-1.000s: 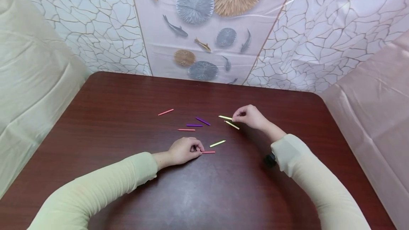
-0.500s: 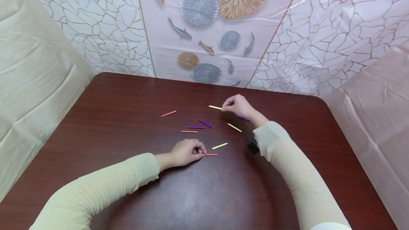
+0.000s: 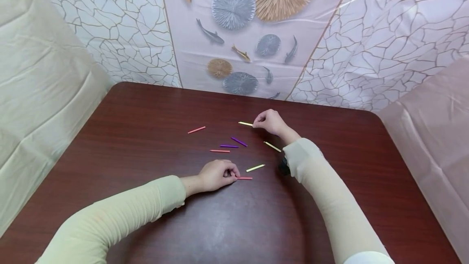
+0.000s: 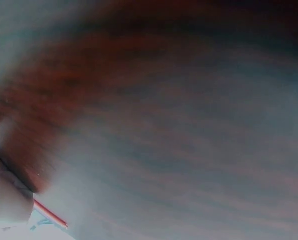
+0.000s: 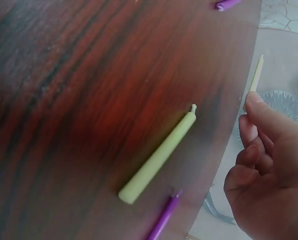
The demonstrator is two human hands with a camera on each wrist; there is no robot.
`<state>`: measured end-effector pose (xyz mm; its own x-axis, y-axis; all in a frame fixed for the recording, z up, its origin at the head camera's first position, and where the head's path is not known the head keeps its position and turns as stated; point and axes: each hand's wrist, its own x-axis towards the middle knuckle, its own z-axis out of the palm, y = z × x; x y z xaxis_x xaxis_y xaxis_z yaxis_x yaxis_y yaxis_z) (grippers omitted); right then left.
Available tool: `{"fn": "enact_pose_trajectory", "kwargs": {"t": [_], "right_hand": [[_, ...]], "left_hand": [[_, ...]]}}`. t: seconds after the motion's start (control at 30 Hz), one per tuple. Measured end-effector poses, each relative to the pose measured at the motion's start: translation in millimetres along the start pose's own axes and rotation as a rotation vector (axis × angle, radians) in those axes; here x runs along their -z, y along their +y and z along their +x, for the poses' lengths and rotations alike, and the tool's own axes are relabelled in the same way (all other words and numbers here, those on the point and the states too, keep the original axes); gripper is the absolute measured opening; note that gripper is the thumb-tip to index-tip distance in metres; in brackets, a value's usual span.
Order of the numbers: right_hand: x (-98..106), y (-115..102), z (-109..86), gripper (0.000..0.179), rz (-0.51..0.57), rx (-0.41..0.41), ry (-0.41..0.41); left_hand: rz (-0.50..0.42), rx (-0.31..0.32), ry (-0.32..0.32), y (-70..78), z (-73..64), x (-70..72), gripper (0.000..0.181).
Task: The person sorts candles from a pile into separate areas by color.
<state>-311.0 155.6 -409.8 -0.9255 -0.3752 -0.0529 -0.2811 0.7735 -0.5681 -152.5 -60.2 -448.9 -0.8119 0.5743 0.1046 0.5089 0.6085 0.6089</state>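
In the head view my left hand rests on the table and pinches one end of a red candle. The left wrist view shows that red candle jutting past a fingertip. Farther back, my right hand pinches a thin yellow candle by its end, its tip pointing left. The right wrist view has this held candle upright between thumb and finger. A loose yellow candle with a short wick lies near it, beside a purple candle hidden in the head view.
Between the hands lie two purple candles, a red candle and a yellow candle. Another red candle is farther left, and a yellow candle lies by the right sleeve. Patterned cloth hangs behind the dark wooden table.
My right hand has carried its yellow candle left and toward the far edge, then nearly stopped. A purple candle seen beside its wrist half a second ago is now covered. The left hand stays put.
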Motion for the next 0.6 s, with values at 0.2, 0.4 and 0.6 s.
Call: {"fn": "enact_pose_trajectory", "kwargs": {"t": [0.2,0.4,0.6], "right_hand": [[-3.9,2.7,1.6,0.011,-0.004,-0.02,-0.001],[-10.1,2.6,1.0,0.012,-0.032,-0.034,-0.03],[-15.4,3.1,2.0,0.012,-0.043,-0.059,-0.02]], "left_hand": [[0.0,-0.006,-0.008,-0.6,0.9,-0.9,0.004],[0.0,-0.004,-0.012,-0.9,0.8,-0.2,0.004],[-0.001,0.0,-0.013,-1.3,0.6,0.7,0.004]]}}
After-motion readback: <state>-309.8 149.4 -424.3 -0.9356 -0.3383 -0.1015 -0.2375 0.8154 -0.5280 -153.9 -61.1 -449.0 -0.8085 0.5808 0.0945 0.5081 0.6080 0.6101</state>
